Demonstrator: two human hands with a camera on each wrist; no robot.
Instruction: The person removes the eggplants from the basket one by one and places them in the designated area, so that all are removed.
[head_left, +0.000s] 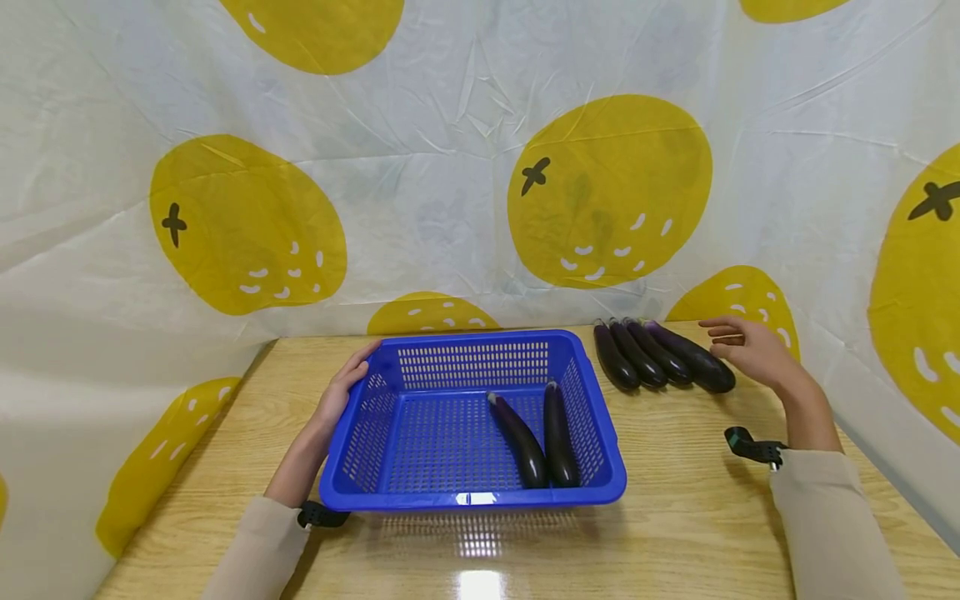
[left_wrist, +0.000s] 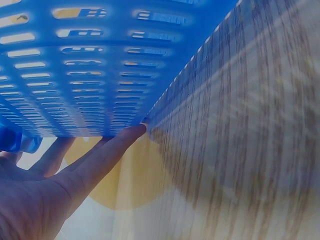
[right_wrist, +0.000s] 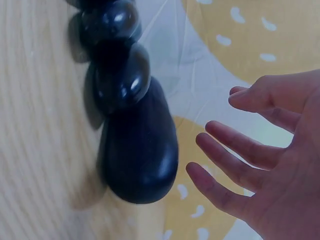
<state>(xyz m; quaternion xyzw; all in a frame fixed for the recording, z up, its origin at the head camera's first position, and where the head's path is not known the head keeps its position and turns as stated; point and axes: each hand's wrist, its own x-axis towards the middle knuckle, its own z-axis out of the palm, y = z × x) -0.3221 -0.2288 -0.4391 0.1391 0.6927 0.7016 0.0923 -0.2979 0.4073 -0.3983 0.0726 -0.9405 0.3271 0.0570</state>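
A blue plastic basket (head_left: 472, 502) with slotted walls stands on the table, two dark purple eggplants (head_left: 519, 442) lying in its right part. My left hand (head_left: 341, 390) rests against the basket's left side. In the left wrist view, its extended fingers (left_wrist: 107, 159) touch the slotted outer wall (left_wrist: 85, 75) low down. Several more eggplants (head_left: 651, 358) lie side by side to the right of the basket. Just right of the outermost eggplant (right_wrist: 142, 150), my right hand (head_left: 753, 350) hovers with fingers spread and nothing held; the right wrist view shows a gap between them.
The wooden table (head_left: 675, 500) carries everything. A white cloth (head_left: 427, 200) printed with large yellow fruit hangs close behind the basket and the loose eggplants, and also closes in the left and right sides.
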